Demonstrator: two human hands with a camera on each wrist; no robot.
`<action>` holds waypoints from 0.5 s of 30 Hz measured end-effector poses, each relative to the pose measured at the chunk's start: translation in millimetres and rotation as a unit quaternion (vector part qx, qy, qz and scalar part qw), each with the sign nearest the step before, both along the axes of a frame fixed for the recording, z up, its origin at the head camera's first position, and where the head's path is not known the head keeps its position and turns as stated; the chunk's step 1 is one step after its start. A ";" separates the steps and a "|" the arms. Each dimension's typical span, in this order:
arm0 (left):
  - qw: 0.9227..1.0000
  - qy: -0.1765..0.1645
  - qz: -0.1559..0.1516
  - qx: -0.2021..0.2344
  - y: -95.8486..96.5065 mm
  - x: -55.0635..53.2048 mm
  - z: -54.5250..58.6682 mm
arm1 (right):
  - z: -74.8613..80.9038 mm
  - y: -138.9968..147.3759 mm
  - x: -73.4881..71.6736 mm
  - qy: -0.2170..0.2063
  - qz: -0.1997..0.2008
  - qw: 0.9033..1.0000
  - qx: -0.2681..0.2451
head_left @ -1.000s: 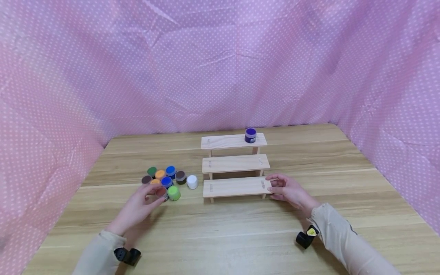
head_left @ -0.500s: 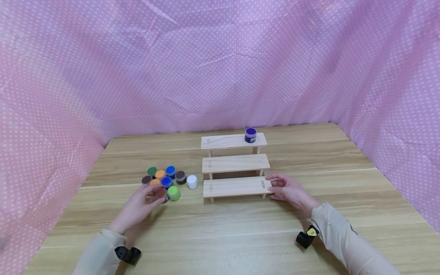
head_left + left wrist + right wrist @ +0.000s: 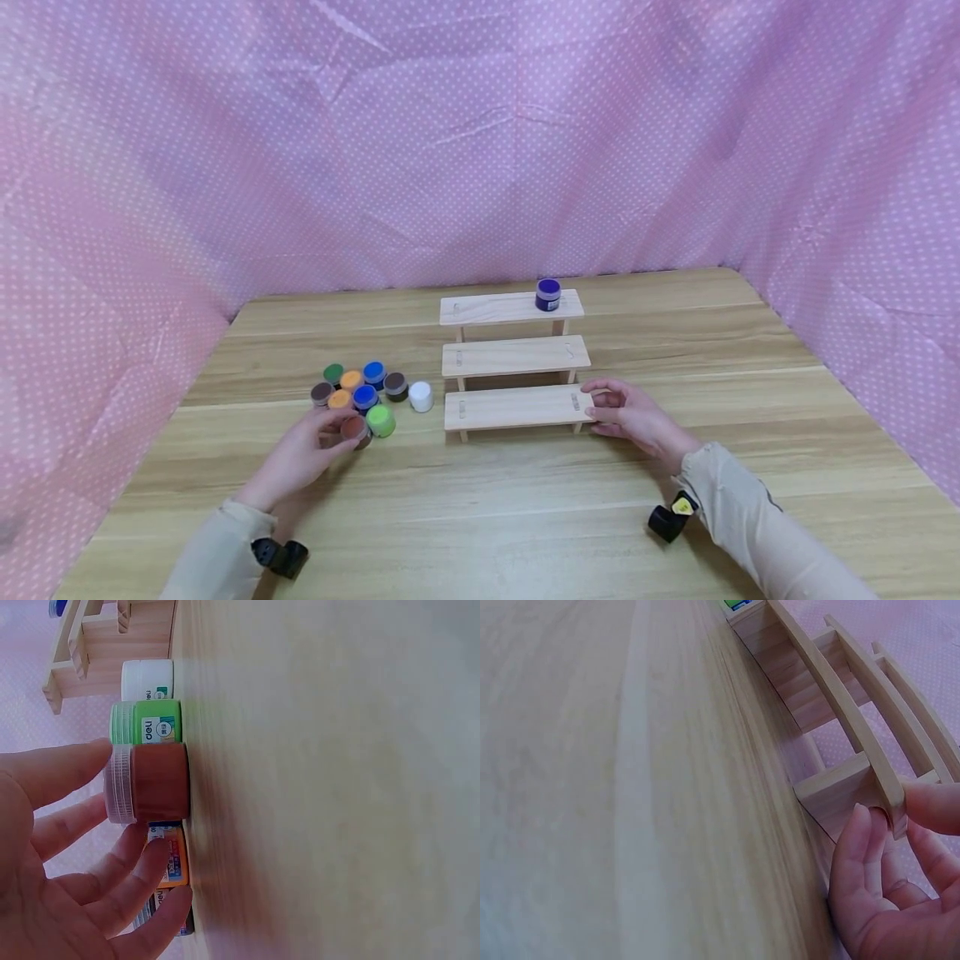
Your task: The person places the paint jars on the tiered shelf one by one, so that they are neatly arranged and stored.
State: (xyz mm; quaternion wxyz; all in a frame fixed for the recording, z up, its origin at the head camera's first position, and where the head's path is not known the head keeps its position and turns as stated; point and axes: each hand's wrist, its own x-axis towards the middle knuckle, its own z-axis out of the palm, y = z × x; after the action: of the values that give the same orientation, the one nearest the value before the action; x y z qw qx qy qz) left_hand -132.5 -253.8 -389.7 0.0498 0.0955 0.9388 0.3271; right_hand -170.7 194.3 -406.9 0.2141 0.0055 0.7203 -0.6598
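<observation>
My left hand (image 3: 303, 450) pinches the lid of a reddish-brown paint jar (image 3: 161, 782), which stands upright at the near side of a cluster of jars. Right beside that jar is a light green paint jar (image 3: 381, 421); an orange one (image 3: 172, 859) shows behind my fingers in the left wrist view. On the other side, my right hand (image 3: 633, 419) grips the right end of the lowest board of a three-step wooden display stand (image 3: 517, 408), thumb on top and fingers curled beneath. A purple paint jar (image 3: 547, 295) sits on the top step, toward its right end.
Blue (image 3: 366, 397), dark brown (image 3: 396, 386) and green paint jars (image 3: 333, 375) are among those clustered left of the stand. A white paint jar (image 3: 421, 397) stands between them and the stand. Pink dotted cloth (image 3: 480, 150) hangs behind the wooden table (image 3: 480, 517).
My left hand has drawn the reddish-brown jar slightly toward me, uncovering more of the orange jar behind it. The right hand keeps its hold on the stand.
</observation>
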 end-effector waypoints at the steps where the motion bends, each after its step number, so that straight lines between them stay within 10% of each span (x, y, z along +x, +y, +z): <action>1: 1.000 -0.004 0.000 0.003 0.0 0.2 0.5 | 0.1 0.0 0.0 0.001 0.000 1.000 0.000; 15: 0.999 -0.037 0.008 0.031 -2.7 -1.3 -1.8 | 1.1 0.3 -0.2 0.001 0.002 1.000 0.017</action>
State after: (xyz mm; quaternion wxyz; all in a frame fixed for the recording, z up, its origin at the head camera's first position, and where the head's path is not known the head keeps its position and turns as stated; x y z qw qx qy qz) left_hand -133.7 -256.4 -391.5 0.0791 0.0767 0.9264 0.3600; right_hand -170.9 194.7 -405.7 0.2145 0.0067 0.7314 -0.6473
